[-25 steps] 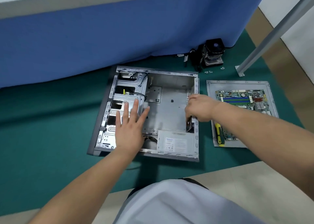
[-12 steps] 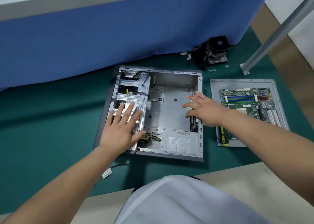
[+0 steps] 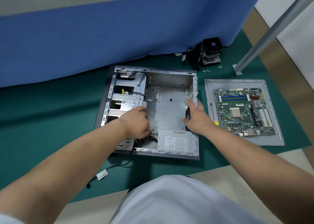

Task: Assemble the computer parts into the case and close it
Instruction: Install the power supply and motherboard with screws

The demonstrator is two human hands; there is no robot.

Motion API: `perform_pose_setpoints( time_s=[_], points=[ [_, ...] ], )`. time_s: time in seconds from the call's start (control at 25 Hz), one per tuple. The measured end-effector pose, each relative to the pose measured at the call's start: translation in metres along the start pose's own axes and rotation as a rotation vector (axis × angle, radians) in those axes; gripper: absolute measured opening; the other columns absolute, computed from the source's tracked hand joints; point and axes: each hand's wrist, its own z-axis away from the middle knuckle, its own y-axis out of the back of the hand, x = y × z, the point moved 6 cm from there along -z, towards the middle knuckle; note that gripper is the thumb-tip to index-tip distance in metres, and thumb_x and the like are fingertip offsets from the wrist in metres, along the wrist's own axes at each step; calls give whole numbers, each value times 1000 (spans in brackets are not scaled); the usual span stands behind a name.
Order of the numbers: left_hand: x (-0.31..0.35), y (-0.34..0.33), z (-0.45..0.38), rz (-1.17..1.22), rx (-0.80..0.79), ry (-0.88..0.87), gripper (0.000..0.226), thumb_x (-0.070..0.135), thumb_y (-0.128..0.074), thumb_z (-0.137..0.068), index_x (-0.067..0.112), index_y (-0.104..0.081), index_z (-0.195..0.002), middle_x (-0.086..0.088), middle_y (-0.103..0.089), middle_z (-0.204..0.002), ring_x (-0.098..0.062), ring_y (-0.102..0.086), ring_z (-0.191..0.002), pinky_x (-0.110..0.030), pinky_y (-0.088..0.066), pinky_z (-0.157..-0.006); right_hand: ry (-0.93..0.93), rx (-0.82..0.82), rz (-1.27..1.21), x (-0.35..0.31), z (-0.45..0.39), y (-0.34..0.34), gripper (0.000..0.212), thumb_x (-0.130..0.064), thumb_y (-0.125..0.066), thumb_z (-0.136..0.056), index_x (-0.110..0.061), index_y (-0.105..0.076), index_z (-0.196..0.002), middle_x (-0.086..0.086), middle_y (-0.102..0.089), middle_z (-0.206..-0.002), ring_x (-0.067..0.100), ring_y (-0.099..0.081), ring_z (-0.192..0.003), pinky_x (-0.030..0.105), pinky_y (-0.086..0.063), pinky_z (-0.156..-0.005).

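The open computer case (image 3: 166, 104) lies flat on the green mat, its bare metal floor showing. My left hand (image 3: 136, 121) reaches into its lower left, and the fingers curl down round the bundle of power cables (image 3: 149, 138) beside the power supply (image 3: 176, 140). My right hand (image 3: 195, 116) is at the case's right wall, fingers straight, touching the black rear fan (image 3: 187, 114). The motherboard (image 3: 243, 109) lies outside the case on the grey side panel (image 3: 244, 141). The CPU cooler (image 3: 210, 52) stands beyond the case's far right corner.
A yellow-handled screwdriver (image 3: 213, 116) lies on the side panel, left of the motherboard. Loose screws (image 3: 206, 71) are scattered near the cooler. A loose labelled cable (image 3: 102, 175) trails from the case's near edge. A blue partition (image 3: 119, 28) stands behind, a metal post (image 3: 254, 50) at right.
My left hand slid right off the drive cage and curled down onto the power cables. My right hand shifted slightly along the case's right wall, fingers now straight.
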Motion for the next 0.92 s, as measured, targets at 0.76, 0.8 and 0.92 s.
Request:
perform_pose_setpoints(
  time_s=[0.76, 0.8, 0.92],
  points=[
    [52, -5, 4, 71, 19, -90, 57, 49, -24, -100, 22, -66, -73, 5, -65, -70, -18, -49, -72, -38, -34, -99, 170, 4, 92, 20, 5, 11, 62, -13, -61, -93, -39, -34, -143, 9, -50, -120, 30, -62, -95, 45, -56, -87],
    [47, -3, 3, 78, 37, -95, 56, 50, -24, -100, 22, -66, -73, 5, -66, -70, -18, -50, -73, -38, -35, -98, 166, -3, 89, 20, 4, 11, 60, -16, -61, -93, -39, -34, -142, 9, -50, -121, 30, -63, -95, 46, -56, -87],
    [28, 3, -1, 74, 102, -92, 58, 50, -23, -98, 23, -68, -75, 6, -66, -72, -16, -53, -79, -35, -33, -99, 139, 29, 100, 18, 2, 13, 50, -18, -59, -95, -37, -40, -137, 11, -53, -121, 32, -62, -97, 47, -56, -88]
  ],
)
